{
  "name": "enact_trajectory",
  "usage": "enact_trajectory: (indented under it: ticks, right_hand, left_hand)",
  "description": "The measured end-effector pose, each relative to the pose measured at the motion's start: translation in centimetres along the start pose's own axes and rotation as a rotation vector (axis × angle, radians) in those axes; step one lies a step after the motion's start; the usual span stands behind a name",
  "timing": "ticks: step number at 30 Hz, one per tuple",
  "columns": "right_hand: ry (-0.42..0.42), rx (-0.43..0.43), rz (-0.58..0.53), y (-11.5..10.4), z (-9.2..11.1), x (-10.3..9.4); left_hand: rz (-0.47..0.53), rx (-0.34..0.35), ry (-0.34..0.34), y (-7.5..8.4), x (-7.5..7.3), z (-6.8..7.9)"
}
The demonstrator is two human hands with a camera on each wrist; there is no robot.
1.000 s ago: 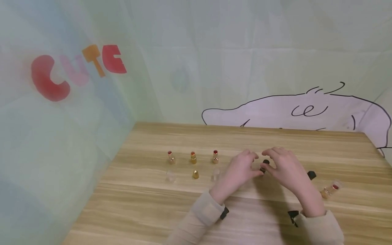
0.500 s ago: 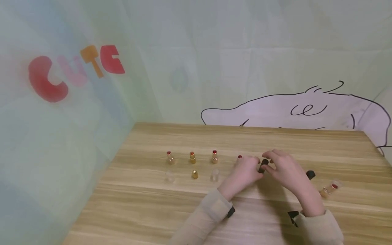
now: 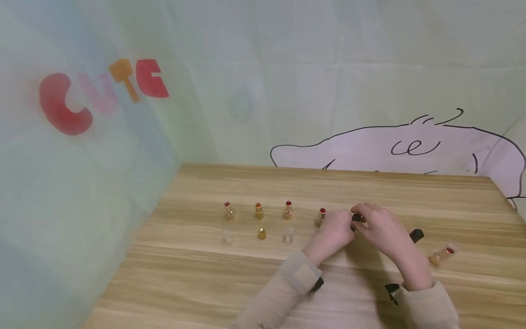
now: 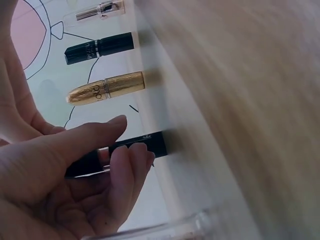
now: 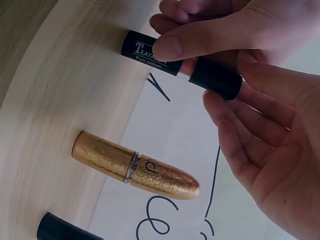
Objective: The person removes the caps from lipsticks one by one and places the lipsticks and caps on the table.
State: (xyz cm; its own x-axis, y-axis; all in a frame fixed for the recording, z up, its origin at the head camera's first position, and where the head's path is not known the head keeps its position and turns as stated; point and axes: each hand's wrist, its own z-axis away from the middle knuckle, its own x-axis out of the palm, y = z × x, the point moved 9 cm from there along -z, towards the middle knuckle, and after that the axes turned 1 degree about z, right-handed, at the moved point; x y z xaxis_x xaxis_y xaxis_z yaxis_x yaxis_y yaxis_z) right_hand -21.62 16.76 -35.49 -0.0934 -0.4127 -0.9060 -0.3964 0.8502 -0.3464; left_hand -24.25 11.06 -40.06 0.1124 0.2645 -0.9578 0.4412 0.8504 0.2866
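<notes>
Between both hands stands a black lipstick tube (image 5: 152, 52) with white lettering. My left hand (image 3: 334, 230) grips its lower part, thumb (image 5: 170, 47) on one side and curled fingers (image 4: 127, 165) on the other. Its black cap (image 5: 217, 79) is pinched by my right hand (image 3: 380, 226) between thumb and fingers. A narrow pinkish and silver band shows between cap and tube. Left of the hands, an uncapped red lipstick (image 3: 322, 214) stands partly hidden by my left hand. A closed gold lipstick (image 5: 135, 165) stands beside the black one in the wrist views.
Uncapped lipsticks (image 3: 229, 211) (image 3: 259, 211) (image 3: 289, 210) stand in a row on the wooden table (image 3: 185, 274). Before them are a clear cap (image 3: 228, 236), a gold cap (image 3: 261, 233) and another clear cap (image 3: 289, 234). Rightward are a black lipstick (image 3: 417, 236) and a clear-capped lipstick (image 3: 442, 255).
My left hand has moved right and closed its fingers on the black tube, uncovering the red lipstick to its left. My right hand has stayed nearly in place and now pinches the cap.
</notes>
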Motion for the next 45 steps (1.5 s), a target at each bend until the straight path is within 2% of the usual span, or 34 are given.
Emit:
enact_trajectory:
  ticks: [5,12,20,33,45]
  right_hand:
    - [0.011,0.004,-0.001,0.0,-0.04,-0.07]
    - [0.017,0.006,0.005,0.07,-0.08,0.16]
    - [0.022,-0.007,0.0,-0.01,-0.15,0.28]
    - [0.032,-0.033,0.003,-0.24,-0.13,0.13]
    - [0.03,-0.06,0.021,-0.52,-0.15,0.11]
  left_hand:
    - [-0.052,0.007,0.045,0.15,-0.02,-0.16]
    - [-0.053,-0.037,0.024,-0.11,0.6,-0.51]
    - [-0.049,-0.036,0.052,-0.12,0.33,-0.5]
    - [-0.045,-0.029,0.05,-0.19,0.52,-0.74]
    - [-0.04,-0.077,0.005,-0.32,0.65,-0.97]
